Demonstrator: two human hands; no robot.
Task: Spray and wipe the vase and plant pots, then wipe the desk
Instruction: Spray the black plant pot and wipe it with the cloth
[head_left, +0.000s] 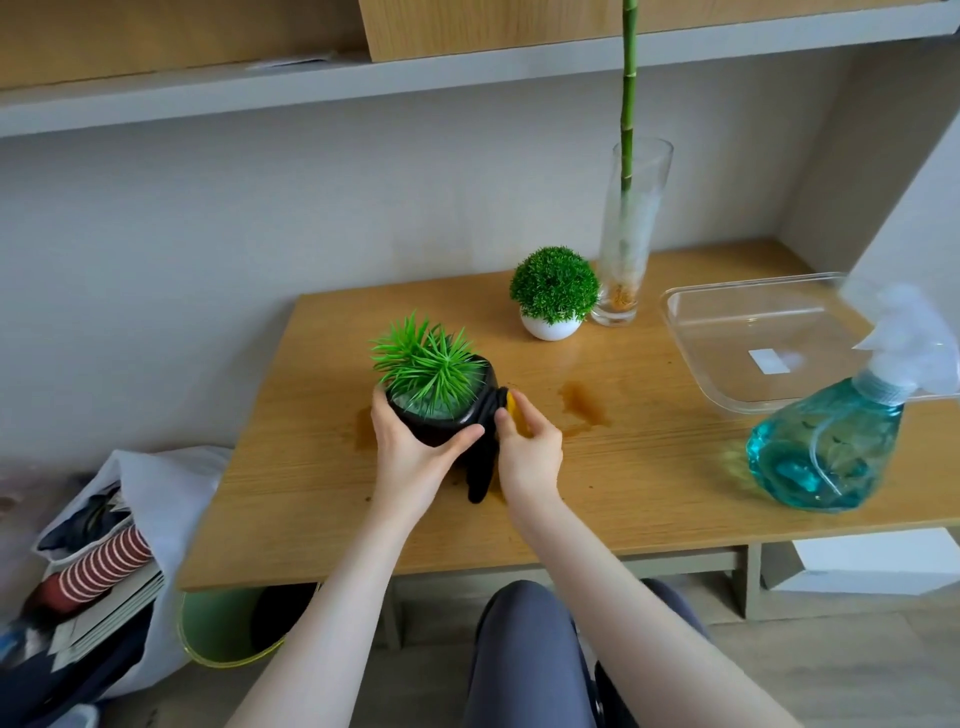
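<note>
My left hand (410, 452) grips a black pot (441, 423) holding a spiky green plant (428, 364), tilted toward me above the wooden desk (649, 493). Against the pot's right side my right hand (527, 447) pinches a dark cloth with a yellow face (485, 462); the cloth's tail hangs down to the desk. A white round pot with a bushy green ball plant (553, 301) stands further back. Beside it rises a tall glass vase (626, 244) with a bamboo stalk. A teal spray bottle (831, 441) stands at the right front.
Wet patches (584, 405) darken the desk right of the black pot. A clear plastic tray (769, 343) sits at the right rear. A shelf (467, 67) runs overhead. Left of the desk are a white bag of clutter (109, 545) and a green bin (228, 629).
</note>
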